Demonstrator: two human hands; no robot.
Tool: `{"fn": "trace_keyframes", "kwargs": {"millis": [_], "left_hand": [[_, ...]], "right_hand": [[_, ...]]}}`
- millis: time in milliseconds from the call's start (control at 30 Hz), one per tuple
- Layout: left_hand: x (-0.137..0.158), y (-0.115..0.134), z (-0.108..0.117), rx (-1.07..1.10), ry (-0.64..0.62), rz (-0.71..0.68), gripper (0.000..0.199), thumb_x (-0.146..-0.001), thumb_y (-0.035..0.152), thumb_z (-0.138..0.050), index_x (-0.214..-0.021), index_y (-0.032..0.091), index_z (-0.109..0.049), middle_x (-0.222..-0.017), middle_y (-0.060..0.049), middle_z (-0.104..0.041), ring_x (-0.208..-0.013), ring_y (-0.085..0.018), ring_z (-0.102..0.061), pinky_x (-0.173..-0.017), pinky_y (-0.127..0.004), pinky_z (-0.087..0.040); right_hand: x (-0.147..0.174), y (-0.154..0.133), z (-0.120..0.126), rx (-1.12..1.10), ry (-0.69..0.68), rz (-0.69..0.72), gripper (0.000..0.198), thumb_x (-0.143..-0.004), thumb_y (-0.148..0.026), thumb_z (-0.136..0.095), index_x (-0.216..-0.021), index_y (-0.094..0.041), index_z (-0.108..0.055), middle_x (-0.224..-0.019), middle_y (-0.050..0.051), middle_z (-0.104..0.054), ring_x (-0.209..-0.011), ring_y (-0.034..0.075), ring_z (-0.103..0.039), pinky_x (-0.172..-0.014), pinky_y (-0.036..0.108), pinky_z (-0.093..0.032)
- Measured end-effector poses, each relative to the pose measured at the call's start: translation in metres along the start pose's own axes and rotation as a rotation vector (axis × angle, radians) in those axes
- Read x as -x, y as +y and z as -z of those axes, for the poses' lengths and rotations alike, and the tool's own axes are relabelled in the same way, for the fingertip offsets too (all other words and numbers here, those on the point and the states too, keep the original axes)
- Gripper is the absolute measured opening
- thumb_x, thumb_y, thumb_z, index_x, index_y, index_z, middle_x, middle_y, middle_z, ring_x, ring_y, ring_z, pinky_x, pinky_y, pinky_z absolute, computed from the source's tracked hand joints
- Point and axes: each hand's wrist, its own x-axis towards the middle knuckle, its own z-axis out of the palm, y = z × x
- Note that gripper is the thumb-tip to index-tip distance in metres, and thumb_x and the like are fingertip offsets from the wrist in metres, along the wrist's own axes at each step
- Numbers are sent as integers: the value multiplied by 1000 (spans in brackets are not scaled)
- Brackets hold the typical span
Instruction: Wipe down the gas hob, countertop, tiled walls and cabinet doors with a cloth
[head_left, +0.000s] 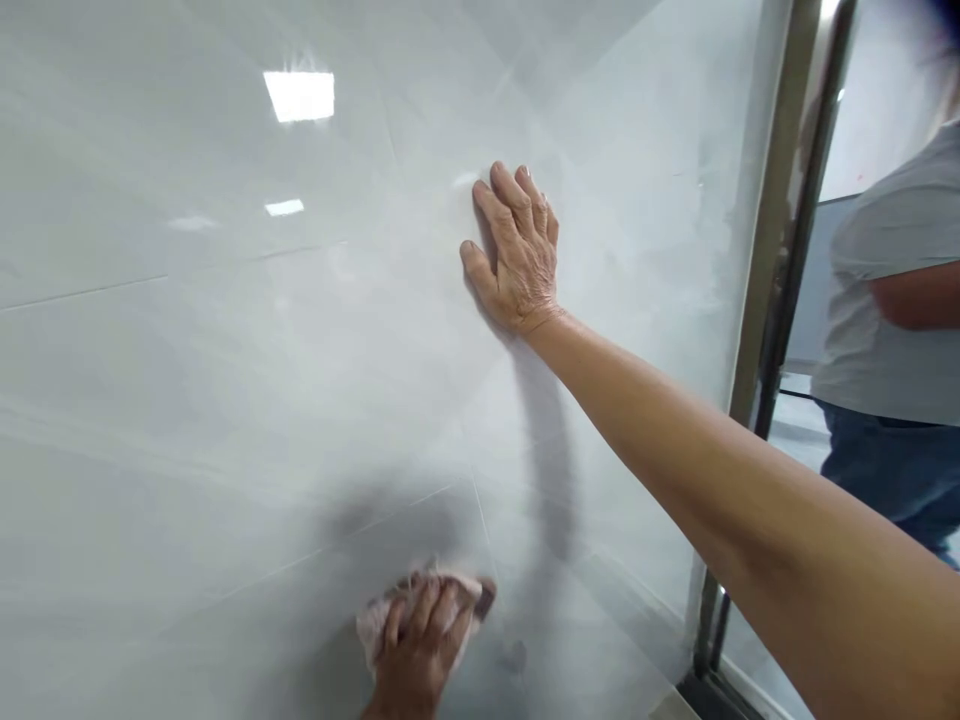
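The left hand [418,645] grips a pale cloth [374,627] against the wall [247,420], between 6 and 7 o'clock. The right hand [523,258] rests on the wall at 1 o'clock, fingers extended.

Glossy wall [300,350], cloth rag [376,622], metal frame [775,210]

No text, label, brand, number or sign can be read; no legible marking shows on the glossy wall tiles [225,400], on the blurred cloth [373,628], on the metal frame [777,200] or on the other person's grey shirt [892,370].
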Motion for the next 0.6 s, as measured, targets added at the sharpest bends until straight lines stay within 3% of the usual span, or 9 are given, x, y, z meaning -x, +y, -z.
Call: {"fn": "trace_keyframes", "kwargs": {"millis": [100,200,267,333,433,533,600], "left_hand": [[-106,-34,49,-74,-49,-49,40,-92,19,-53,-125,37,-67,-137,1,-65,-155,-15,-20,-129,-43,-5],[-210,-64,90,-154,119,-8,39,-96,29,-54,-135,28,-61,-149,-12,-54,-149,-27,-35,-121,-51,-21],[-265,-78,107,-198,196,47,47,-96,29,-55,-143,28,-52,-153,-10,-49,-146,-28,-40,-117,-52,-26],[-301,-82,112,-220,255,125,49,-96,32,-54,-145,29,-50,-154,-7,-49,-145,-28,-40,-116,-52,-29],[-308,-68,93,-172,185,176,48,-97,32,-52,-144,31,-50,-156,-7,-46,-149,-33,-34,-116,-59,-29],[-269,-36,52,128,-108,145,51,-95,34,-54,-146,30,-49,-160,-11,-39,-154,-36,-22,-118,-67,-22],[-229,-10,25,315,-305,137,51,-93,39,-58,-143,30,-52,-161,-12,-38,-154,-33,-22,-121,-61,-25]], "right_hand": [[0,-2,3,-54,-41,-6,60,-97,-54,-30,-156,-43,-25,-161,-9,-29,-156,23,-3,-125,63,-17],[-1,-2,4,-125,-45,0,62,-97,-52,-34,-157,-36,-28,-162,-3,-30,-156,25,-2,-124,64,-16],[-1,-2,3,-148,-22,9,62,-96,-51,-35,-156,-35,-30,-161,-2,-31,-156,25,-2,-124,63,-16],[-1,-1,1,-154,4,19,61,-96,-50,-36,-155,-35,-31,-161,-1,-32,-156,25,-3,-124,63,-17],[-1,-2,1,-140,1,25,60,-97,-50,-37,-155,-35,-31,-160,-1,-33,-156,26,-4,-124,64,-17],[-1,-2,3,-122,-25,20,60,-97,-50,-37,-155,-36,-31,-160,-1,-34,-156,26,-4,-124,64,-18],[-1,-2,3,-120,-24,14,60,-97,-49,-36,-155,-36,-31,-160,-1,-33,-156,26,-4,-124,64,-17]]}}
